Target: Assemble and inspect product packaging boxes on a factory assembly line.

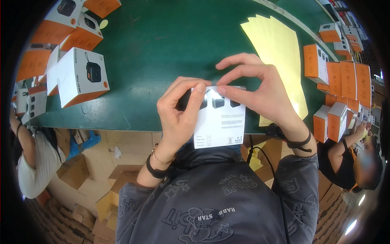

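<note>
A small white printed box with pictures of dark devices stands in front of my body at the table's near edge. My left hand is closed on its upper left side, the thumb on the near face and the fingers behind. At the top edge of the box, my right hand pinches with thumb and index finger close together. Its other fingers are raised above the box. Whatever lies between those right fingertips, if anything, is too small to make out.
On the green table, yellow sheets lie fanned to the right. White-and-orange boxes stand at the left and right. Co-workers sit at the left and right. Open cartons and a black cable are below.
</note>
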